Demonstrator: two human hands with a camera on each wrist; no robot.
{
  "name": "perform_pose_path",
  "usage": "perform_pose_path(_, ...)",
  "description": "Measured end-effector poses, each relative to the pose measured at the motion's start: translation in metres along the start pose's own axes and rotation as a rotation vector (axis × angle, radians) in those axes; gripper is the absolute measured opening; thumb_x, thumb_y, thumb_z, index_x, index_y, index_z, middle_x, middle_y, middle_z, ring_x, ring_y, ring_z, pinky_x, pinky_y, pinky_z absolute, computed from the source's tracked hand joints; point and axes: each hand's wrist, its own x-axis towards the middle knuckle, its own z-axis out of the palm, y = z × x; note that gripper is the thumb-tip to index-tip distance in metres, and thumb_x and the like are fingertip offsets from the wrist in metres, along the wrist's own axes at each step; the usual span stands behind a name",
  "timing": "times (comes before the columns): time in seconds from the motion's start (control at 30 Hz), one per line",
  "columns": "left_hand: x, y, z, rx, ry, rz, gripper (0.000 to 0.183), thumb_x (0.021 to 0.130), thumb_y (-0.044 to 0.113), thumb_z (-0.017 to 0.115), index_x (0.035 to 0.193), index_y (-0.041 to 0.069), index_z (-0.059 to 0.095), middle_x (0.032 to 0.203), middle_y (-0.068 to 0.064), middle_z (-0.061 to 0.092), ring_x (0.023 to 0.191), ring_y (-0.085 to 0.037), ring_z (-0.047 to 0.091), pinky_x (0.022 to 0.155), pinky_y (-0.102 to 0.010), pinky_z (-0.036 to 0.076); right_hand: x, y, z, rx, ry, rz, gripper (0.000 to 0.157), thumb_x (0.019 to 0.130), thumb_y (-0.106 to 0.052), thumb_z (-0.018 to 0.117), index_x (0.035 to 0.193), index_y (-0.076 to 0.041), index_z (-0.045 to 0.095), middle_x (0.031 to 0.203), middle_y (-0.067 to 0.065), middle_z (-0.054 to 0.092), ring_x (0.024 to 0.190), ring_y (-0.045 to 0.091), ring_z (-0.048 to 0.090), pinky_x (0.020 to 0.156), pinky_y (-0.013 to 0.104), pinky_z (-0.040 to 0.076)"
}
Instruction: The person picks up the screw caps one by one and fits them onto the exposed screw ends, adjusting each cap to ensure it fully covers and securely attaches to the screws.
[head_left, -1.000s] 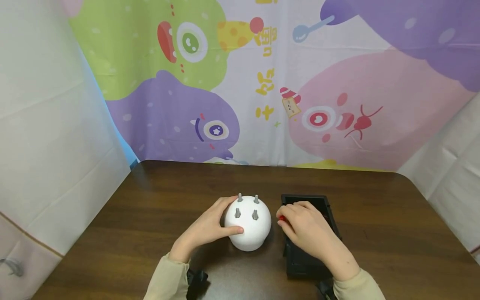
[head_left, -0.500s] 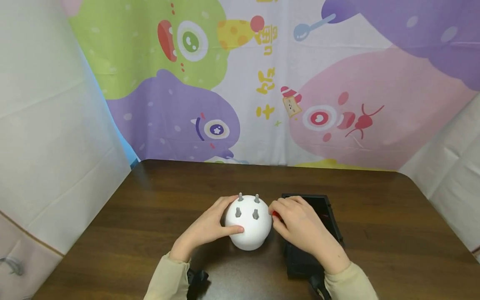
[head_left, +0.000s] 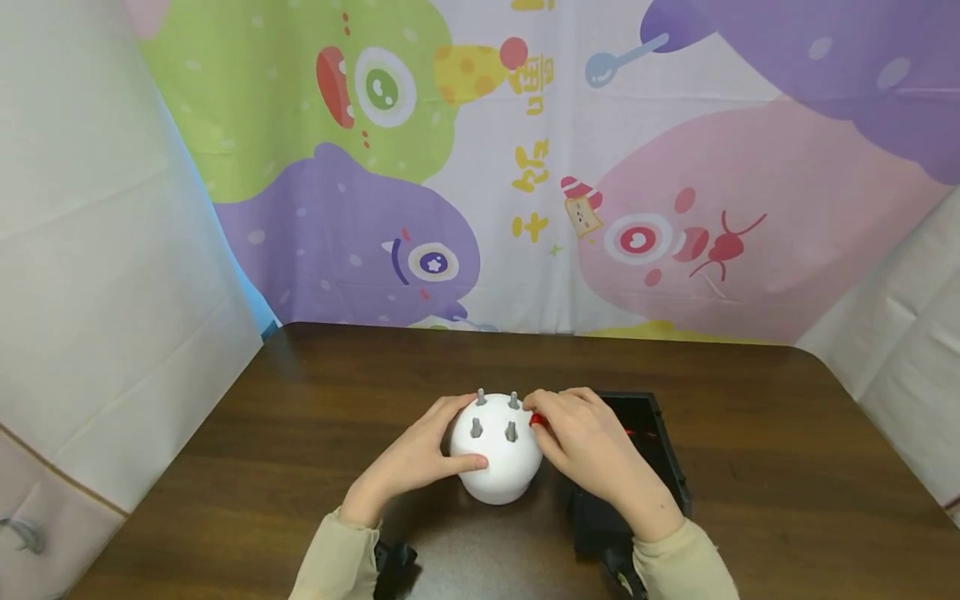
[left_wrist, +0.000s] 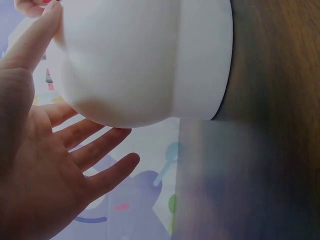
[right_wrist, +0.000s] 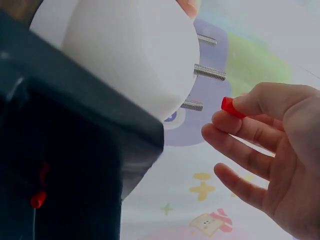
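Observation:
A white dome-shaped piece [head_left: 497,467] stands on the table, with several grey threaded bolts [head_left: 511,431] sticking up from its top. My left hand [head_left: 412,450] holds its left side, thumb across the front and fingers behind; the left wrist view shows those fingers [left_wrist: 95,150] spread along the white surface. Between thumb and forefinger, my right hand [head_left: 585,437] pinches a small red cap [right_wrist: 231,107]. In the right wrist view the cap is close to the bolt tips [right_wrist: 210,72] but apart from them. The right hand partly covers the dome's right edge in the head view.
To the right of the dome sits a black tray [head_left: 667,450], partly under my right forearm. Another red cap [right_wrist: 38,199] lies inside it. A patterned curtain [head_left: 525,275] hangs behind the brown wooden table [head_left: 360,358].
My right hand has moved left with the red cap, from over the black tray to the dome's right edge beside the bolts. The left hand and the dome have stayed put.

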Motion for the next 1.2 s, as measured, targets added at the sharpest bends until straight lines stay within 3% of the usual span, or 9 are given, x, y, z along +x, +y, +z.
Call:
perform_pose_path(0.5,-0.001,0.0,-0.001,-0.001,0.0,0.0,0.085,0.067,0.061,0.068,0.138,0.032,0.032,0.134,0.01,0.038,0.118,-0.011,0.044,0.097,-0.038,0.038,0.015,-0.007,-0.001,-0.021,0.013,-0.011,0.014,0.079,-0.014,0.069,0.089,-0.016,0.06,0.077,-0.006,0.064,0.069,0.009,0.058,0.088,0.035,0.043)
perform_pose_path(1.2,0.001,0.0,-0.001,0.0,-0.006,-0.003,0.086,0.067,0.061,0.068,0.139,0.029,0.032,0.133,0.01,0.039,0.117,-0.011,0.044,0.096,-0.038,0.038,0.027,-0.005,0.013,-0.046,-0.006,-0.033,0.01,0.081,-0.014,0.066,0.09,-0.015,0.061,0.085,-0.004,0.065,0.079,0.012,0.061,0.084,0.033,0.044)
